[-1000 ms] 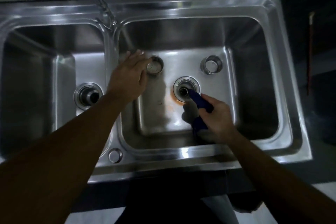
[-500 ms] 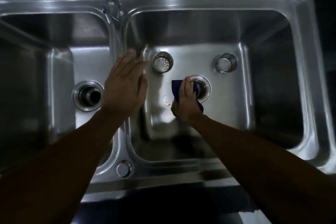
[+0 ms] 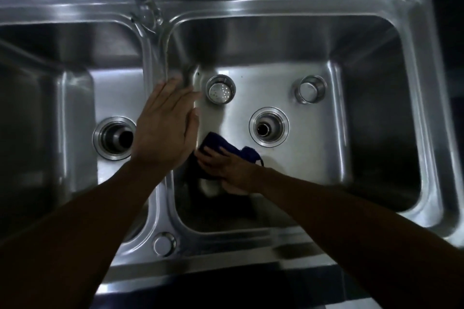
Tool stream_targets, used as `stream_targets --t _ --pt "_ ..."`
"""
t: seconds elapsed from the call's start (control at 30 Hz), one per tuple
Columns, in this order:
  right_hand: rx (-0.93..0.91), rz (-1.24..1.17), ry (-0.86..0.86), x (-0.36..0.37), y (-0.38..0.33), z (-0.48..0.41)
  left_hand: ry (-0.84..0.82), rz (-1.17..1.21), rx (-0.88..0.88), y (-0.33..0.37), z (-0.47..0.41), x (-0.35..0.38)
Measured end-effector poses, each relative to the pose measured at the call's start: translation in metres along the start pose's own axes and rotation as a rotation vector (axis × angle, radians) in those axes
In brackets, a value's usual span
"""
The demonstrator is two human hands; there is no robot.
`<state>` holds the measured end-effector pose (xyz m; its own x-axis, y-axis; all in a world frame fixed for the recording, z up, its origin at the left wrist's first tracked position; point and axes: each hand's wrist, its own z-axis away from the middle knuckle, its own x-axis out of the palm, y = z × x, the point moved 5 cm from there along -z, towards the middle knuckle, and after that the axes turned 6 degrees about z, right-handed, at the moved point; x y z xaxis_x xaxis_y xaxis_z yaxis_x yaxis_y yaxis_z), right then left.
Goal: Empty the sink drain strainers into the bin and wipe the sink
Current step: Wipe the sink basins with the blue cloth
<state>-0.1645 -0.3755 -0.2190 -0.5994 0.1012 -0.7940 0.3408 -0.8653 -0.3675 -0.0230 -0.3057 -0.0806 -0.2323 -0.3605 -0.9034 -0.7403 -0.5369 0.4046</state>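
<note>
Stainless double sink (image 3: pixel 276 2), wiping step: right hand (image 3: pixel 226 168) presses a blue cloth (image 3: pixel 216 144) just left of the open drain (image 3: pixel 268 126), left hand (image 3: pixel 163 128) flat on the divider; both strainers (image 3: pixel 220 89) sit behind, so next strokes should skirt them.

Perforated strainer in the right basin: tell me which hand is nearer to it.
Left. The left hand has fingertips just beside the strainer; the right hand presses a cloth lower down.

Two basins (image 3: pixel 376 133); two strainers (image 3: pixel 220 89); two drains (image 3: pixel 268 126); one cloth (image 3: pixel 221 144); two hands (image 3: pixel 165 128).
</note>
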Motion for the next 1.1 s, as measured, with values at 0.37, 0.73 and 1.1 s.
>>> stream_targets --t 0.37,0.73,1.1 --pt "0.187 0.364 -0.161 0.043 0.112 0.187 0.034 0.038 0.004 0.001 0.002 -0.001" --pt "0.081 0.128 0.042 0.02 0.053 0.047 0.021 0.078 -0.033 0.001 0.002 -0.001" --pt "-0.119 0.058 -0.118 0.012 0.005 0.015 -0.022 0.08 -0.054 0.001 0.003 -0.002"
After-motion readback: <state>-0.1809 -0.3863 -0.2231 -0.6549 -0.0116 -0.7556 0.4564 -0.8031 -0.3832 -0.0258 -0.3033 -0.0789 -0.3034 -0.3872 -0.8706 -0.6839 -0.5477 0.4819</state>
